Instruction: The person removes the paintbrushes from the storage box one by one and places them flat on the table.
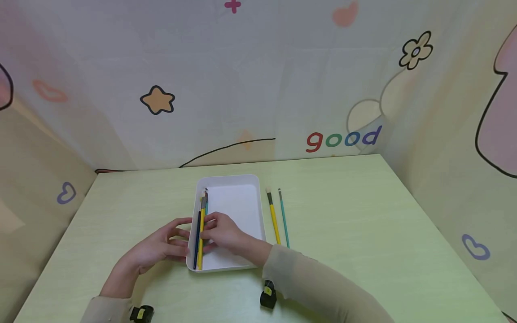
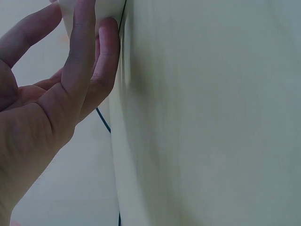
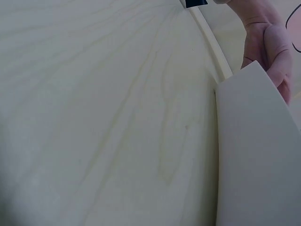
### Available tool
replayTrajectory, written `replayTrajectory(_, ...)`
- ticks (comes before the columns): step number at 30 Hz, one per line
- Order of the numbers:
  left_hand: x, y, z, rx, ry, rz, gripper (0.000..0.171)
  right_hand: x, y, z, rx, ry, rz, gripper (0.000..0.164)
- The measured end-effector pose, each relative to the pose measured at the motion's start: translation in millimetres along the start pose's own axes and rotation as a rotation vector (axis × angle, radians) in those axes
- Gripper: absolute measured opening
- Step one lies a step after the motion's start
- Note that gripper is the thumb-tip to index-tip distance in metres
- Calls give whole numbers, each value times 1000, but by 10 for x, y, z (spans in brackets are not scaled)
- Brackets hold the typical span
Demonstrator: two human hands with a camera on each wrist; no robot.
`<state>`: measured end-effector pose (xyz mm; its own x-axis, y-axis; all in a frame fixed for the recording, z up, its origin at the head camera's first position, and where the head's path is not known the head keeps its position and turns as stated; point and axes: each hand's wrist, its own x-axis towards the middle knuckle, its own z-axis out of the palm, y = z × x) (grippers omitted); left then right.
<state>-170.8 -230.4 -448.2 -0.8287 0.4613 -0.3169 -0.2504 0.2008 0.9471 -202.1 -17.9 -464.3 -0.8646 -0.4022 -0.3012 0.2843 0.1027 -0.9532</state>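
Note:
A shallow white tray (image 1: 234,202) sits on the table. Along its left wall lie several thin paintbrushes, with a yellow paintbrush (image 1: 201,251) and a dark blue handle (image 1: 196,242) at the left and a teal one partly covered. My right hand (image 1: 226,233) reaches in from the right, fingers bent and pinching at the yellow paintbrush; some fingertips are hidden. My left hand (image 1: 161,242) rests at the tray's outer left side, fingers spread and loosely bent against the wall. In the left wrist view the fingertips (image 2: 109,33) touch the tray's white side.
To the tray's right, another yellow paintbrush (image 1: 273,217) and a teal paintbrush (image 1: 284,217) lie on the light green table (image 1: 363,224), their near ends by my right sleeve (image 1: 315,278). A printed curtain (image 1: 226,98) encloses the table at the back and sides.

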Motion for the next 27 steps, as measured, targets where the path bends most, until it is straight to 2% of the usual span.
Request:
replayTrajectory(11,-1,8,10,9,13,-12,86,-43,-76,-162,0,-46,30,39)
replayTrajectory(27,6,-14,8,14,49,-32,86,-235,-275,-483,46,-41,54,43)
